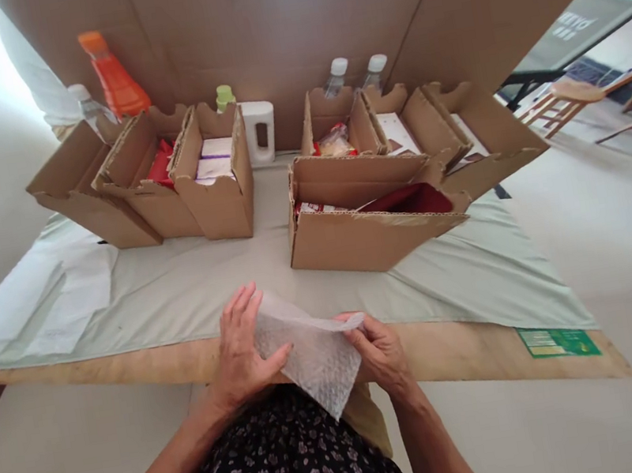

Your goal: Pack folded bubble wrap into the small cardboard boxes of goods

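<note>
Both my hands hold a sheet of clear bubble wrap (314,353) close to my body, above the near edge of the table. My left hand (242,348) grips its left side, thumb over the front and fingers partly stretched behind it. My right hand (381,352) pinches the right edge with closed fingers. The wrap hangs down in a point over my dark flowered dress (292,464). The nearest cardboard box (363,233) sits just beyond my hands, open, with red and white packets inside.
A pale cloth (180,286) covers the wooden table (132,365). Several open cardboard boxes (215,172) with packets stand at the back, with bottles, an orange spray bottle (114,76) and a white jug (260,129) behind. White paper sheets (33,305) lie left. A green label (557,342) sits right.
</note>
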`<state>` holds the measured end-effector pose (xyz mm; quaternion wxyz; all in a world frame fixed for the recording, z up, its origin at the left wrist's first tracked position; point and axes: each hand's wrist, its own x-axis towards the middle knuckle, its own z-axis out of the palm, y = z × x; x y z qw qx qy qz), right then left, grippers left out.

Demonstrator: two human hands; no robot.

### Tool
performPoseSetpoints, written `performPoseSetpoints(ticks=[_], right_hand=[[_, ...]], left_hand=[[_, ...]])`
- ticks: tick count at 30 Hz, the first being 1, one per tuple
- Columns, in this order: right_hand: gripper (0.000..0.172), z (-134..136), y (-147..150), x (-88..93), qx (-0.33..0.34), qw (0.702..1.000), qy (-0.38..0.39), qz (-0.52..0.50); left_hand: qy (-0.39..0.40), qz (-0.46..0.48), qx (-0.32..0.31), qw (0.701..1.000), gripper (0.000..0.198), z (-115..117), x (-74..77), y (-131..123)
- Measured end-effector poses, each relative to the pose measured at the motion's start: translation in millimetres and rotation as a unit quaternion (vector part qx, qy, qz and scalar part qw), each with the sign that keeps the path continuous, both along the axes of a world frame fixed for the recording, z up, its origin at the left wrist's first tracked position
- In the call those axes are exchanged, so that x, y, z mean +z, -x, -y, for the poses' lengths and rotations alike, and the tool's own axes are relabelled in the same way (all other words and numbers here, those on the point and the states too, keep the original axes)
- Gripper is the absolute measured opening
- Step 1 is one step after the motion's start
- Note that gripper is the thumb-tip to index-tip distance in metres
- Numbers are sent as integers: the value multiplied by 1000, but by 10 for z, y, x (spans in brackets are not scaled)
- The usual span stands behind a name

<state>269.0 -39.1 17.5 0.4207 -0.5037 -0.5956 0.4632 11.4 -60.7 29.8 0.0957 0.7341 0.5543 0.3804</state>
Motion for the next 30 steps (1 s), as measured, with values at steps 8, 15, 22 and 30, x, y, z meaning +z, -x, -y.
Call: performPoseSetpoints(ticks=[8,15,22,30], right_hand=[[31,-257,-282,74,-51,999,9,13],[23,-163,-309,66,-210,937,-183,209],[41,76,300,31,41,912,-265,310],[39,348,-279,-72,61,897,-212,383]], left_hand=[[263,121,14,957,21,-308,186,299],[105,-12,152,983,51,-339,53,325],[62,-181,-57,980,46,32,-126,87],[141,-148,-132,970,49,45,-110,208]])
